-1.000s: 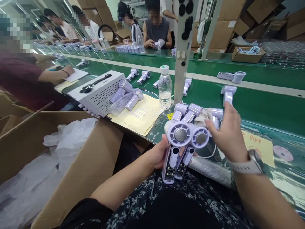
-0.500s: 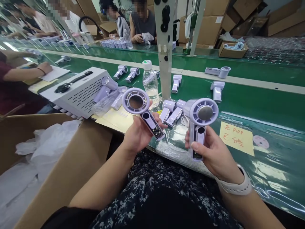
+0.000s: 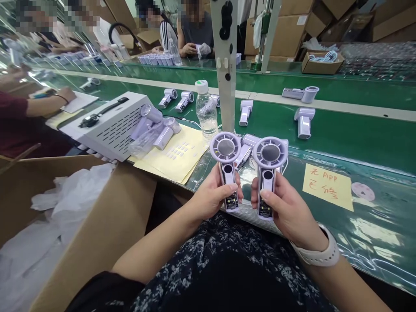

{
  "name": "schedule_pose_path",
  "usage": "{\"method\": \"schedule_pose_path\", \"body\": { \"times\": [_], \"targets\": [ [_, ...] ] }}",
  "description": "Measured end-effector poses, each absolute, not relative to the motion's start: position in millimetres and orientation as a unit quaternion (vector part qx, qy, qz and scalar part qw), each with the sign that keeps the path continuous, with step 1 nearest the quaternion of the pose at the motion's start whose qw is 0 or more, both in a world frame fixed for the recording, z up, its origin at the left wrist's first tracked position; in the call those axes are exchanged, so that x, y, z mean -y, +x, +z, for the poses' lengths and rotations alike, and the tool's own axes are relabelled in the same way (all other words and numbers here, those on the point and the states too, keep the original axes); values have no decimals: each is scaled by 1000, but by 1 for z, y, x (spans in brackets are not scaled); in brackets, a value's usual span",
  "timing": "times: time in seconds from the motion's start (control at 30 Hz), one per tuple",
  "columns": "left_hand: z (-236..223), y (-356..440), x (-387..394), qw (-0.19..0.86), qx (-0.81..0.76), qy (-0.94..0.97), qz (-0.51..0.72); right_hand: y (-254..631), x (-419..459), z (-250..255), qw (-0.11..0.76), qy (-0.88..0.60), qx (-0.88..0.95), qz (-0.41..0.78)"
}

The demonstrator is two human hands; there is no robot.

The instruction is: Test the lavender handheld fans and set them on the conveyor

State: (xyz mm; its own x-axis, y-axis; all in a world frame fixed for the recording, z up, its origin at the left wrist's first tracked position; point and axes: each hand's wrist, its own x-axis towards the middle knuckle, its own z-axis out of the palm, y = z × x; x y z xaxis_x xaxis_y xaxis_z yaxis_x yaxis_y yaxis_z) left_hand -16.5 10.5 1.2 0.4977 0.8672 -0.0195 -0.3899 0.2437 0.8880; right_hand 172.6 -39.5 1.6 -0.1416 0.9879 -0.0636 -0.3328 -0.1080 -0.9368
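Note:
My left hand [image 3: 212, 193] is closed around the handle of a lilac handheld fan [image 3: 229, 173], its thumb lying across the front. In my right hand [image 3: 287, 201] is a second lilac handheld fan [image 3: 268, 173], gripped by the handle with the thumb on its face. Both fans stand upright side by side, a small gap between them, round heads up. Their handles lack a front cover at the bottom, where circuit parts show. Partly hidden behind them, more lilac fans [image 3: 250, 141] lie on the green bench.
A water bottle [image 3: 206, 112] stands beside a metal post [image 3: 225, 86]. Left are a vented white box [image 3: 120, 130], yellow paper [image 3: 182, 167] with small pieces, and a carton [image 3: 94, 229] of white wrapping. A handwritten yellow note [image 3: 328, 186] lies right. Other people work across and left.
My left hand has moved right and turned its fan from tilted to upright, beside the other one. My right hand keeps its fan, whose head now faces me more squarely.

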Motion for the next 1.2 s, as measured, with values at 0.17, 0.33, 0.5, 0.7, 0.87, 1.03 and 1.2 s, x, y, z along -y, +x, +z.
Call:
{"method": "schedule_pose_path", "body": {
  "times": [0.17,0.33,0.5,0.7,0.87,1.03,1.2],
  "targets": [
    [1,-20,-8,783,-240,411,400,168,39,-2,522,-388,390,651],
    [-1,-24,-6,775,-227,426,408,170,43,-2,512,-348,387,684],
    [-4,-23,-9,766,-241,417,425,172,42,-3,510,-347,408,673],
    [-9,-17,-9,764,-282,368,449,169,45,-10,528,-401,371,650],
    [-9,-18,-5,772,-249,415,413,172,49,-9,524,-397,378,651],
    [-4,-18,-8,754,-302,407,419,170,43,-10,521,-422,366,646],
    [-2,-21,-9,750,-309,400,427,165,41,-10,503,-404,360,674]
  ]
}}
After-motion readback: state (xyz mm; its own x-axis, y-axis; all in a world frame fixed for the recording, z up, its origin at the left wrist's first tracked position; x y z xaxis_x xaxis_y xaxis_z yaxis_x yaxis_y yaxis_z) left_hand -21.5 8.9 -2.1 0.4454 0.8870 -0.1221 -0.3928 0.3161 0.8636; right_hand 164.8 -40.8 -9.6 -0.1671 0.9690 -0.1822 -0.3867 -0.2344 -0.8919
